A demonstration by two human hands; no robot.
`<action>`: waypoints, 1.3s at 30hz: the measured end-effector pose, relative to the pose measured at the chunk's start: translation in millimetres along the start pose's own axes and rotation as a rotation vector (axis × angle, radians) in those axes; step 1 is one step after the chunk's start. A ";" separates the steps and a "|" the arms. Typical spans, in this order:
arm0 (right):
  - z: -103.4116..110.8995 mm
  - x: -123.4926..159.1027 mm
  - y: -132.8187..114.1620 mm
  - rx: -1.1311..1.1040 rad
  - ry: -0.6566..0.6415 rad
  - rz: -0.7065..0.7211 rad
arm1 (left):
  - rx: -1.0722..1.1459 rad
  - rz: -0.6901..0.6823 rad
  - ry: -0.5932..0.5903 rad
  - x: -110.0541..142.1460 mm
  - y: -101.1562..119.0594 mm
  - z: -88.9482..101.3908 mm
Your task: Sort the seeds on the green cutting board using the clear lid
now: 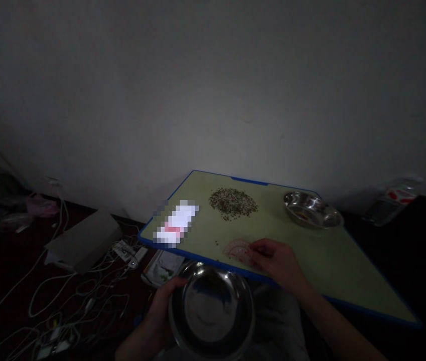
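My left hand [162,301] grips the rim of a shiny metal bowl [213,311], holding it just below the table's front edge. The bowl is tilted toward me, and a few dark specks show inside it. On the pale green tabletop [333,255], my right hand [273,258] pinches a clear plastic protractor [237,249] with pinkish-red markings, close to the front edge. A few loose grains lie just left of the protractor. Farther back is a spread pile of small brown and whitish grains [233,203].
Another metal bowl [312,210] stands at the table's right. A lit, pixelated phone-like rectangle [178,224] lies at the left. Tangled cables [88,301] and a grey box [85,240] cover the floor at left. A clear plastic container [393,200] is by the wall at right.
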State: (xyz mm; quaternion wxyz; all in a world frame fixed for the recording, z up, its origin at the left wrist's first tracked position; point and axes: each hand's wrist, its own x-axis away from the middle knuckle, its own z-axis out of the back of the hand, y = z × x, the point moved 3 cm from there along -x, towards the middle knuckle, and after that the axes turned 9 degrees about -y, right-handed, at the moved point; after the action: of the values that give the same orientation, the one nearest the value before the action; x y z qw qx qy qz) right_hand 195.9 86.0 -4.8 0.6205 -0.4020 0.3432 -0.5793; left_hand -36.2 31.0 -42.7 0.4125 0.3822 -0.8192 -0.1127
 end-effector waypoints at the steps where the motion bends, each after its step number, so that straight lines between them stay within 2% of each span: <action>1: -4.2 1.1 -1.4 -0.010 -0.010 0.006 | 0.000 0.003 -0.006 -0.2 0.1 -0.1; 7: -20.0 2.2 -10.9 0.015 -0.048 0.060 | 0.013 0.001 -0.001 -2.2 1.5 2.7; 12: -18.5 -3.7 -17.3 -0.076 -0.153 0.093 | 0.002 -0.006 -0.039 -2.9 1.8 4.4; 17: -5.9 -25.8 -13.8 -0.053 0.012 0.067 | -0.046 -0.040 0.073 0.2 4.1 3.2; 19: -5.4 -33.4 -11.5 0.006 0.029 0.058 | -0.062 -0.054 0.101 1.6 5.4 2.8; 23: -12.9 -34.9 -10.8 0.024 -0.037 0.061 | -0.048 -0.059 0.093 0.7 6.6 6.4; 29: -25.3 -19.3 -21.3 -0.017 -0.190 0.094 | -0.015 -0.047 0.041 -5.1 6.6 12.5; 36: -28.1 -15.2 -24.2 0.029 -0.217 0.158 | -0.053 -0.071 0.078 -5.3 7.0 13.9; 39: -16.9 -23.6 -23.0 -0.013 -0.224 0.145 | -0.071 -0.093 0.063 -6.9 6.9 16.3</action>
State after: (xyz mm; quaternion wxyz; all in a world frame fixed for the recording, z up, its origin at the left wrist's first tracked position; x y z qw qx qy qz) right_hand 168.5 107.7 7.5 0.6926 -0.4425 0.3035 -0.4821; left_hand -49.8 38.5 -53.7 0.4458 0.4085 -0.7825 -0.1485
